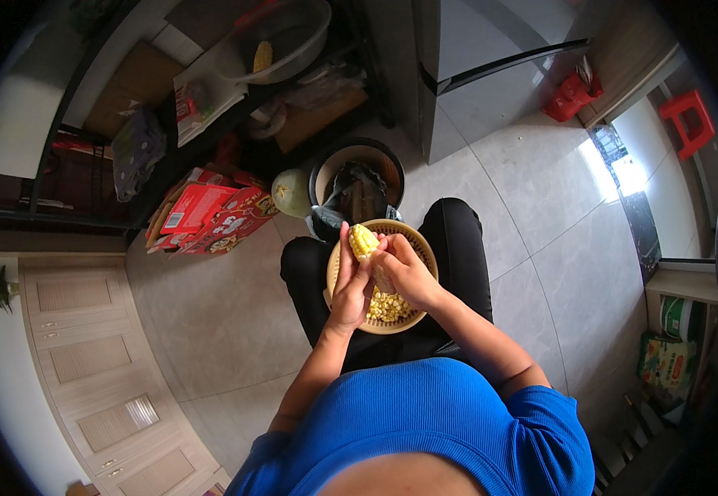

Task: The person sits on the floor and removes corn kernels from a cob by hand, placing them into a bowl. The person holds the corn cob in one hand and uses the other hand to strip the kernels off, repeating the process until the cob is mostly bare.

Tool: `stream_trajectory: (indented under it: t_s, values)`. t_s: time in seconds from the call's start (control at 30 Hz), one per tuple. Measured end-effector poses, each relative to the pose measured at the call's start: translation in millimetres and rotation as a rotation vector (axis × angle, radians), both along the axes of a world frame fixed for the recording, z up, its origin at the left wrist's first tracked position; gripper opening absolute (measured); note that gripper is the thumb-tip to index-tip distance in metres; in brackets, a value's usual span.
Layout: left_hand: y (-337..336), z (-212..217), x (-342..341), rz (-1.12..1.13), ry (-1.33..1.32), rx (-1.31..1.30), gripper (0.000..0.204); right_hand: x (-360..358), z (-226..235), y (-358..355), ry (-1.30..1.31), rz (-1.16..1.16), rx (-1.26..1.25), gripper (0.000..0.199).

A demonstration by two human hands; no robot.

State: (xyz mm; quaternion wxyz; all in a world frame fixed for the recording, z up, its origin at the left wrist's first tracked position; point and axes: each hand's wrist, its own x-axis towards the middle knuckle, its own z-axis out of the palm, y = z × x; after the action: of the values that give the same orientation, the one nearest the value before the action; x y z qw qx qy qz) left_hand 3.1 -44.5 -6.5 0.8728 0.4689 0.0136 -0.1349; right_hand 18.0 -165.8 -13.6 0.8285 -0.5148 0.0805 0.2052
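An ear of yellow corn (363, 240) is held above a tan plastic basket (430, 260) resting between my knees. Part of the ear looks stripped, with the pale cob showing between my hands. My left hand (349, 285) wraps its fingers around the ear from the left. From the other side, my right hand (405, 271) grips the same ear, its thumb pressed against the kernels. Loose corn kernels (388, 307) lie in the bottom of the basket, directly beneath my hands. My fingers hide the lower part of the ear.
Beyond the basket stands a round bin (394, 172) with a dark bag. Beside it sit a pale green melon (291, 193) and red cardboard boxes (210, 217). A clear bowl (308, 41) on the shelf holds another corn ear (263, 56). A refrigerator (491, 50) stands far right.
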Motion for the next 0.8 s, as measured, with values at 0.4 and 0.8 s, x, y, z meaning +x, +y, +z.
stream_trajectory:
  t_s: [0.4, 0.8]
  values:
    - [7.1, 12.8, 12.1, 0.132, 0.154, -0.05, 0.043, 2.1, 22.7, -8.8, -0.697, -0.035, -0.769, 0.034]
    - [7.7, 14.4, 10.0, 0.136, 0.165, 0.093, 0.04, 6.4, 29.2, -9.2, -0.442, -0.037, -0.537, 0.026]
